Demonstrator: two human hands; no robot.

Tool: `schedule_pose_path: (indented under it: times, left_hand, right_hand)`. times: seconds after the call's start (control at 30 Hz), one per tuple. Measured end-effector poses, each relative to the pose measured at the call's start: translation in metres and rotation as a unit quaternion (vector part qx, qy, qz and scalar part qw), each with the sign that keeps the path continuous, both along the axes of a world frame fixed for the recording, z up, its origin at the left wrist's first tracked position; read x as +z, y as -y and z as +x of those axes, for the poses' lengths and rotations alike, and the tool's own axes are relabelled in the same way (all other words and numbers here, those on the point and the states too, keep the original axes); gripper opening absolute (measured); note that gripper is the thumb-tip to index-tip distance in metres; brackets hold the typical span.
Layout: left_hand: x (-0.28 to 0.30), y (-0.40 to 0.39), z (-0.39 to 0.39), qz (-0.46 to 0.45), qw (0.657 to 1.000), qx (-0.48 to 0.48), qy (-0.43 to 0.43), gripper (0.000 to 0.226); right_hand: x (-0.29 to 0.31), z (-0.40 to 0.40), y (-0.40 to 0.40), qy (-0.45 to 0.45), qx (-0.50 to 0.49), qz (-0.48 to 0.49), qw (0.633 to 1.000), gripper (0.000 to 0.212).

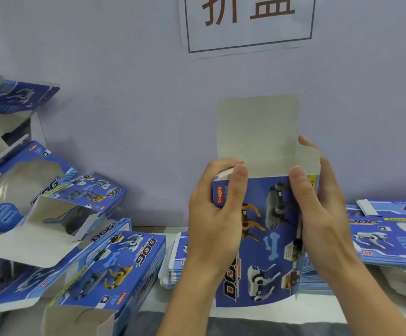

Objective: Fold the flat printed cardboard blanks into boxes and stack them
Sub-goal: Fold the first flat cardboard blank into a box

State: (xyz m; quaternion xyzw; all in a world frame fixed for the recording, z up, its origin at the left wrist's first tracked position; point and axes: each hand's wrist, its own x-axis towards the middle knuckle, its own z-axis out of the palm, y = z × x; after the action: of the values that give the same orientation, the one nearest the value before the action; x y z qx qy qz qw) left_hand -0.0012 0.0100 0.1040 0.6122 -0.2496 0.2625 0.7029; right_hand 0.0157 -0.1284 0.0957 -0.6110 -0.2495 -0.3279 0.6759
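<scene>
I hold a blue printed box point(262, 241) with robot dogs on it upright in front of me, above the table. Its grey top flap point(257, 132) stands straight up. My left hand point(214, 214) grips the box's upper left edge, thumb on the front face. My right hand point(318, 204) grips the upper right edge, its thumb on the front and its fingers behind a small side flap. A pile of folded boxes point(114, 265) with open ends lies on the left. Flat blanks point(391, 238) are stacked on the right.
A pale wall point(124, 93) stands close behind the table, with a paper sign point(248, 20) taped to it. A second short stack of flat blanks point(175, 258) lies behind my left wrist. The table's white top point(153, 299) shows between the piles.
</scene>
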Motion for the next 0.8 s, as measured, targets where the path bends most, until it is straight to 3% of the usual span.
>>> schedule_pose_path:
  times: [0.17,0.3,0.4,0.47,0.57,0.7,0.8]
  left_hand:
    - [0.007,-0.003,0.001,0.013,0.998,0.054,-0.018,0.045]
    - [0.007,-0.007,0.002,0.009,0.997,0.077,-0.012,0.027]
    - [0.008,-0.008,0.001,-0.028,0.997,0.069,-0.03,0.022]
    - [0.011,-0.01,-0.001,-0.027,0.997,0.058,-0.035,0.022]
    - [0.017,-0.01,-0.008,0.007,0.999,0.026,-0.041,0.021]
    - [0.019,-0.006,-0.011,0.021,0.999,-0.003,-0.046,0.038]
    - [0.017,-0.004,-0.009,0.007,0.998,-0.015,-0.055,0.051]
  right_hand:
    - [0.005,-0.006,-0.003,-0.012,0.028,0.001,1.0,0.034]
    - [0.011,-0.014,-0.006,-0.026,0.066,-0.017,0.997,0.031]
    - [0.015,-0.02,-0.008,-0.045,0.106,-0.019,0.993,0.044]
    - [0.019,-0.02,-0.01,-0.055,0.079,-0.008,0.995,0.046]
    - [0.021,-0.014,-0.01,-0.059,0.001,0.012,0.998,0.027]
    - [0.015,-0.008,-0.007,-0.081,-0.032,0.066,0.994,0.019]
    - [0.013,-0.005,-0.002,-0.111,-0.008,0.083,0.99,0.04]
